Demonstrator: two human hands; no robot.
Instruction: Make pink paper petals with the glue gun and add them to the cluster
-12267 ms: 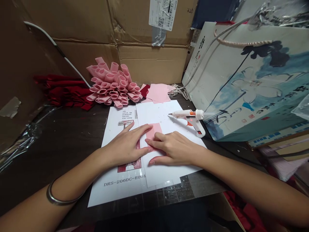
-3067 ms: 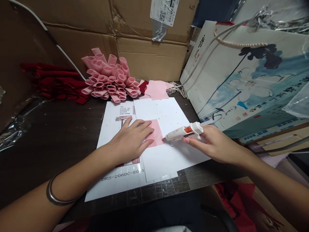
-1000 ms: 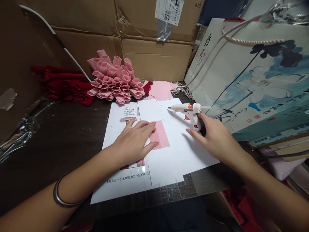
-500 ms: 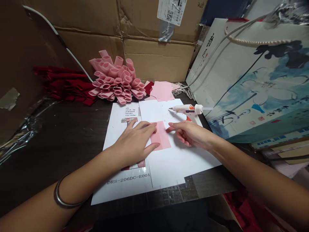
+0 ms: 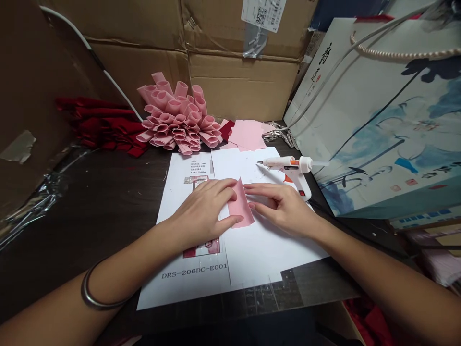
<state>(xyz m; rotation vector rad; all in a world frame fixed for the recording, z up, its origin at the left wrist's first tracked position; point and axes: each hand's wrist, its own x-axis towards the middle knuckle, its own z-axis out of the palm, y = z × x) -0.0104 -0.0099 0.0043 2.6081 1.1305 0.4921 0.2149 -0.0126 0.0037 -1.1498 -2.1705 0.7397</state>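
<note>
A small pink felt-like sheet lies on white paper, its right side bent upward. With thumb and fingers spread, my left hand presses the sheet's left part down. My right hand has its index finger and thumb at the raised right edge, taking hold of it; its other fingers are partly hidden. Just beyond that hand, a white glue gun with orange parts rests with its nozzle toward the left. Under my left hand, a printed sheet with a picture is partly covered.
A stack of rolled pink tubes stands at the back, with dark red cloth pieces to its left. Flat pink sheets and metal clips lie behind the paper. Cardboard walls the back; a large paper bag bounds the right.
My right hand has moved in against the pink sheet and brought its right side up from flat. My left hand stays pressed on it. The view has shifted slightly.
</note>
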